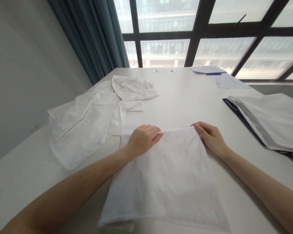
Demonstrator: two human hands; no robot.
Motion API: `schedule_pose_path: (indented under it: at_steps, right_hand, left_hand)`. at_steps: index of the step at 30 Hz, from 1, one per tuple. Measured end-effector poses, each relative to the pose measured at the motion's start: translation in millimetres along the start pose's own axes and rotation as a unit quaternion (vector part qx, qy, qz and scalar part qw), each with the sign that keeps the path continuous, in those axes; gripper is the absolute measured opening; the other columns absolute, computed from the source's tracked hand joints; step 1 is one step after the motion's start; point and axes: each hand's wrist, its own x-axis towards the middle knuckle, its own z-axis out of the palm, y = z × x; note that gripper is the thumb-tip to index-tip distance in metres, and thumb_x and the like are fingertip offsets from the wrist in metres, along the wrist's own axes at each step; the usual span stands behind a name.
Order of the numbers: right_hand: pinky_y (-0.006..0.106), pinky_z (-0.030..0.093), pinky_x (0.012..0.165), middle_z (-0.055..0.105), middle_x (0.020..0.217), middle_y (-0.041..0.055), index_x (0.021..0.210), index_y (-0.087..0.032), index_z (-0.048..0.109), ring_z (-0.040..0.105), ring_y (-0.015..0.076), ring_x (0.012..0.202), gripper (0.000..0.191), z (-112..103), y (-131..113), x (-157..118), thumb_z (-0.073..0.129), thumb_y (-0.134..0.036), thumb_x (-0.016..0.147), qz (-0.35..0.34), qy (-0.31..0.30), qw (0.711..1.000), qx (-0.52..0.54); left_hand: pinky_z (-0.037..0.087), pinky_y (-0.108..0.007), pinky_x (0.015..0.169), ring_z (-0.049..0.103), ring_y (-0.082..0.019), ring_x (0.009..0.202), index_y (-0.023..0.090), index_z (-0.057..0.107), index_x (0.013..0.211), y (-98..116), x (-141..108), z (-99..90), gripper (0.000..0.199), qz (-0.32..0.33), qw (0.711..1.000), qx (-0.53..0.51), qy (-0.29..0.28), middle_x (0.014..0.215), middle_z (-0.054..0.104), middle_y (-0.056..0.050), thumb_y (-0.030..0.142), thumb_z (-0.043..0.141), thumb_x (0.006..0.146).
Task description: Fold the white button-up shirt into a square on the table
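A white cloth (171, 175), roughly rectangular with light creases, lies flat on the table in front of me. My left hand (144, 139) is closed over its far edge, left of the middle, with the fingertips curled over the fabric. At the far right corner, my right hand (210, 136) pinches the same cloth between thumb and fingers. The far edge runs fairly straight between both hands. Part of the cloth's left side is hidden beneath my left forearm, and its near edge hangs close to the bottom of the view.
Crumpled white cloths (85, 120) lie on the white table (180, 97) at the left. A folded white cloth stack (278, 120) with dark striped fabric beneath sits at the right. Papers (207, 69) and a blue pen (213, 74) rest at the back, before the windows.
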Motion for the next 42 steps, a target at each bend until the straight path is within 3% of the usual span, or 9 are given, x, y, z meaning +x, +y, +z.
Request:
schedule_pose_path:
  at_steps: [5,12,15,22,28,34,36,38,42]
  right_hand:
    - [0.026,0.040,0.056,0.060,0.063,-0.0007,0.075,-0.019,0.067,0.052,0.0139,0.060,0.032,-1,0,2,0.062,-0.050,0.084,0.029,0.045,0.998,0.024]
    - [0.025,0.035,0.050,0.061,0.067,-0.0001,0.092,-0.019,0.071,0.048,0.0129,0.058,0.038,-2,-6,-1,0.062,-0.055,0.085,0.027,-0.082,0.996,0.025]
    - [0.024,0.030,0.047,0.054,0.058,-0.0020,0.086,-0.018,0.071,0.043,0.0120,0.053,0.040,0,-4,-3,0.063,-0.057,0.084,0.028,-0.059,0.998,0.003]
    - [0.025,0.033,0.046,0.058,0.059,-0.0005,0.084,-0.018,0.073,0.047,0.0131,0.052,0.042,1,1,0,0.066,-0.059,0.080,0.031,0.024,0.999,-0.012]
    - [0.027,0.037,0.047,0.064,0.064,0.0013,0.086,-0.020,0.074,0.051,0.0152,0.053,0.039,-9,11,10,0.070,-0.057,0.076,0.049,0.121,0.991,0.005]
    - [0.027,0.036,0.045,0.060,0.059,-0.0004,0.093,-0.021,0.073,0.050,0.0151,0.051,0.034,-14,13,12,0.068,-0.051,0.079,0.058,0.128,0.990,-0.012]
    - [0.029,0.043,0.052,0.066,0.072,0.0024,0.099,-0.022,0.070,0.058,0.0180,0.061,0.029,-14,13,12,0.063,-0.045,0.083,0.026,0.119,0.992,-0.036]
    - [0.036,0.052,0.070,0.072,0.098,0.0076,0.108,-0.023,0.068,0.066,0.0233,0.085,0.027,-13,11,11,0.057,-0.036,0.087,-0.047,0.119,0.988,-0.088]
    - [0.050,0.038,0.107,0.064,0.131,0.0106,0.121,-0.023,0.063,0.054,0.0273,0.126,0.034,-8,5,3,0.048,-0.022,0.091,-0.228,0.074,0.940,-0.243]
  left_hand:
    - [0.042,-0.029,0.068,0.061,-0.017,0.071,0.017,0.060,0.083,-1,0,0.8,0.040,-0.005,1.000,-0.003,-0.005,0.074,0.066,-0.003,0.038,0.034,0.105]
    - [0.044,-0.030,0.070,0.062,-0.017,0.073,0.017,0.062,0.088,-1,-1,-1.1,0.037,0.000,1.000,-0.016,-0.005,0.078,0.068,-0.003,0.036,0.036,0.105]
    - [0.045,-0.030,0.072,0.063,-0.017,0.076,0.017,0.063,0.091,0,-1,-1.2,0.036,-0.006,1.000,-0.020,-0.013,0.081,0.069,-0.004,0.036,0.036,0.105]
    - [0.046,-0.031,0.073,0.066,-0.019,0.078,0.017,0.063,0.095,-9,1,-1.1,0.035,-0.035,0.999,-0.012,-0.037,0.084,0.071,-0.004,0.039,0.036,0.104]
    - [0.045,-0.029,0.067,0.067,-0.020,0.078,0.019,0.066,0.092,-26,3,-1.7,0.030,-0.144,0.988,-0.011,-0.050,0.086,0.073,-0.004,0.038,0.045,0.101]
    - [0.043,-0.028,0.064,0.066,-0.020,0.077,0.019,0.065,0.086,-31,0,1.2,0.033,-0.189,0.980,-0.043,-0.036,0.085,0.072,-0.004,0.036,0.041,0.102]
    - [0.044,-0.028,0.065,0.065,-0.019,0.077,0.019,0.065,0.086,-33,0,2.9,0.033,-0.184,0.981,-0.047,-0.029,0.084,0.071,-0.004,0.033,0.039,0.102]
    - [0.045,-0.030,0.069,0.063,-0.020,0.078,0.018,0.064,0.087,-34,0,3.5,0.032,-0.161,0.986,-0.039,-0.025,0.083,0.069,-0.005,0.029,0.038,0.102]
    - [0.047,-0.037,0.079,0.059,-0.023,0.087,0.016,0.066,0.094,-30,2,-0.2,0.025,-0.091,0.995,0.010,-0.026,0.090,0.067,-0.008,0.021,0.042,0.099]
